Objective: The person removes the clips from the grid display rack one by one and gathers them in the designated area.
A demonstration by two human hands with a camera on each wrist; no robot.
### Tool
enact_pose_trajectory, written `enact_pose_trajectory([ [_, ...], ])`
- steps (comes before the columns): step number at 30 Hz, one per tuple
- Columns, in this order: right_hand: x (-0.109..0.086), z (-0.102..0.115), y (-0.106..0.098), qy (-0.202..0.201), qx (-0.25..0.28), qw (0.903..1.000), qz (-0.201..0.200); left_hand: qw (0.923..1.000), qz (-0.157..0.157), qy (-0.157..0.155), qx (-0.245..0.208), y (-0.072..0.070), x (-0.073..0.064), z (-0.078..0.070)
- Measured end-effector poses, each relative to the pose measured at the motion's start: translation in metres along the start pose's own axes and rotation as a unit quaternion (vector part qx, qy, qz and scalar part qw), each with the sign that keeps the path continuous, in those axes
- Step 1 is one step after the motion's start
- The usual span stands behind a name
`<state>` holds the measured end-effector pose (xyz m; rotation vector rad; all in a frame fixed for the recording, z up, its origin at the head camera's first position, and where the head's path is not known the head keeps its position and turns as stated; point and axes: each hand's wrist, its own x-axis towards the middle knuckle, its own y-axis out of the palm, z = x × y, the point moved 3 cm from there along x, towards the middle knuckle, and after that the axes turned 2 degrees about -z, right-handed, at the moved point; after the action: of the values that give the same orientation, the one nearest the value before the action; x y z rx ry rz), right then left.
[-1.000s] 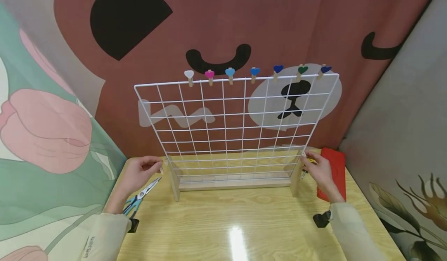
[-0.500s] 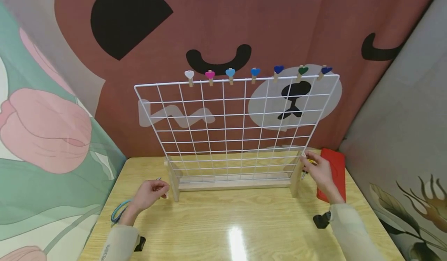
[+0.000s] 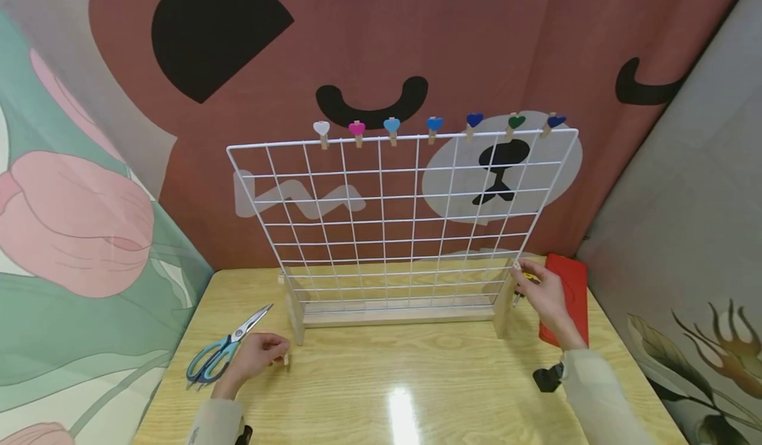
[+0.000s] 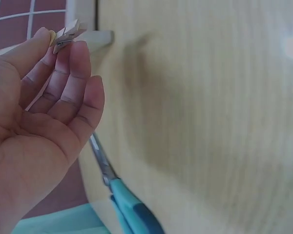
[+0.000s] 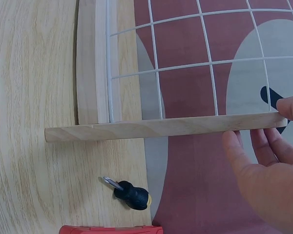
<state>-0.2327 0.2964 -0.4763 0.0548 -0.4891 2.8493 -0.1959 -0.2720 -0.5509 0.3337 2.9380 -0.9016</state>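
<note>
My left hand (image 3: pixel 256 354) is low over the table, left of the display rack. Between its thumb and fingertips it pinches a small wooden clothespin (image 4: pixel 67 35) with a bit of yellow at one end. The rack is a white wire grid (image 3: pixel 383 221) standing upright in a wooden base (image 3: pixel 399 315). At the rack's right end, my right hand (image 3: pixel 543 291) grips the top of the wooden side post (image 5: pixel 161 127), thumb on one side and fingers on the other. Several heart clothespins sit along the grid's top wire, from a white one (image 3: pixel 321 127) to a dark blue one (image 3: pixel 556 121).
Blue-handled scissors (image 3: pixel 241 332) lie on the table (image 3: pixel 357 379) beside my left hand. A short black screwdriver (image 5: pixel 132 196) and a red case (image 3: pixel 574 299) lie beyond the right post. Printed curtains (image 3: pixel 476 35) hang behind and at both sides.
My left hand has moved down and toward me from beside the left post, with the clothespin still pinched, uncovering the scissors. My right hand has stayed on the right post.
</note>
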Motion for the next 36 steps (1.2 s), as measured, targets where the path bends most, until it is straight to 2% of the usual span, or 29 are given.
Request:
enact_pose_trajectory([
  [3,-0.001,0.000,-0.001,-0.001,-0.001,1.0000,-0.001,0.9997,0.003,-0.024,-0.011,0.004,0.000,0.013],
  [5,-0.001,0.000,-0.001,-0.002,-0.002,1.0000,-0.002,0.9994,0.003,-0.027,-0.019,0.007,0.000,0.019],
  [12,0.001,0.001,0.000,-0.002,0.000,1.0000,-0.007,0.9994,-0.003,-0.010,-0.033,0.015,0.003,0.026],
  [21,-0.002,0.003,0.001,0.001,0.001,1.0000,-0.007,0.9996,0.008,0.027,0.008,0.027,0.009,0.024],
  [24,-0.002,0.003,0.001,0.001,0.005,0.9999,-0.009,0.9996,0.001,0.017,0.023,0.031,0.009,0.025],
  [31,-0.002,0.004,0.002,0.002,0.009,0.9999,-0.013,0.9975,-0.047,-0.014,0.052,0.035,0.013,0.026],
  [36,-0.001,0.005,0.002,0.002,0.009,0.9999,-0.013,0.9949,-0.064,-0.035,0.069,0.035,0.016,0.027],
])
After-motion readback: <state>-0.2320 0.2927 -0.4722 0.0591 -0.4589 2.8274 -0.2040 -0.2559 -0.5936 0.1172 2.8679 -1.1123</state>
